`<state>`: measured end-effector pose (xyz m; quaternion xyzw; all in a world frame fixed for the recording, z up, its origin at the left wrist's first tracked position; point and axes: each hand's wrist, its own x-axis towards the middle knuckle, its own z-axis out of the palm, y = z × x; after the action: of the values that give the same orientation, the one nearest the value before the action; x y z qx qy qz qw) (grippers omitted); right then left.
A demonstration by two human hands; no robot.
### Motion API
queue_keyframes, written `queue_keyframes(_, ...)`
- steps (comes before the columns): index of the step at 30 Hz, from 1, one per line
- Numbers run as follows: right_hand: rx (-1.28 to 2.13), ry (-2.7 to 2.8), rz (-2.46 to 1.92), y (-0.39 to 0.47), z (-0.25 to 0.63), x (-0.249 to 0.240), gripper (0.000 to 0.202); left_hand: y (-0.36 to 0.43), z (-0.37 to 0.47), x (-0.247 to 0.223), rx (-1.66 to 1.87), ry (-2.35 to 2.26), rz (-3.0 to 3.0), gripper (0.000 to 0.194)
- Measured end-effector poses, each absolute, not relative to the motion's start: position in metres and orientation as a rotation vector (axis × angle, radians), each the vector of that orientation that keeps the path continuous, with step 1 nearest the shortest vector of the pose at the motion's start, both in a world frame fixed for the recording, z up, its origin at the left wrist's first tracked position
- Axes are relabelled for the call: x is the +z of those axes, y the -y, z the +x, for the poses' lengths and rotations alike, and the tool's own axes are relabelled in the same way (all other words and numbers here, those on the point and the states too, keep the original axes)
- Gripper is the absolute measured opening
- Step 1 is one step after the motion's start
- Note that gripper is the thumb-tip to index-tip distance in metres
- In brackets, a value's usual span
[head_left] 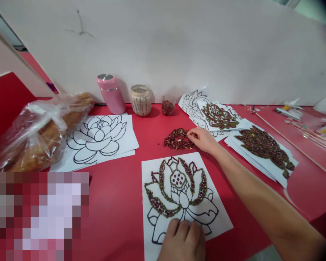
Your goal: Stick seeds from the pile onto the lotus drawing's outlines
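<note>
The lotus drawing (183,199) is lying on the red tabletop (114,203) in front of the person, with green and dark-red beans lining several of its petals and filling others partway. The left hand (183,241) is resting on its lower part, fingers curling down side by side; I cannot tell whether they are gripping anything. Just beyond the sheet, the right hand (202,139) is reaching the edge of a pile of dark-red beans (178,139), its thumb and forefinger coming close together; whether they are pinching a bean, I cannot tell. Farther right, two bean-covered lotus pictures (264,148) are lying on other papers. To the left, an unfilled lotus outline (99,139) is lying beside a clear plastic bag (49,127). A pink flask (111,94), a jar (140,100) and a small cup (168,105) are standing along the white wall (163,47).
</note>
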<state>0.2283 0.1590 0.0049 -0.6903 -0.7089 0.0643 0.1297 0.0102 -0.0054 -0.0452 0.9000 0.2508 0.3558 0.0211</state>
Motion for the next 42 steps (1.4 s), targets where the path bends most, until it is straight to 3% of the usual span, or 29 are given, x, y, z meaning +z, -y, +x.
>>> queue_keyframes(5,0.258,2.094,-1.901,-0.146,0.224,0.008,0.014,0.008,0.009,-0.052,1.104,-0.784,2.805,0.015)
queue_keyframes(13,0.216,2.156,-1.91,-0.132,0.196,0.005,0.011,0.008,0.012,-0.053,1.15,-0.821,2.723,0.02)
queue_keyframes(18,0.174,2.123,-1.987,-0.133,0.191,0.001,0.012,0.007,0.01,-0.048,1.116,-0.796,2.734,0.009)
queue_keyframes(23,0.162,2.103,-1.984,-0.131,0.188,-0.002,0.014,0.006,0.004,-0.042,0.914,-0.673,2.807,0.035)
queue_keyframes(27,0.176,2.036,-1.929,-0.118,0.189,0.001,0.014,0.008,0.002,-0.042,0.798,-0.66,2.829,0.038)
queue_keyframes(42,0.829,1.633,-1.549,-0.048,0.2,-0.007,0.018,0.018,0.009,-0.026,0.822,-0.743,2.934,0.034)
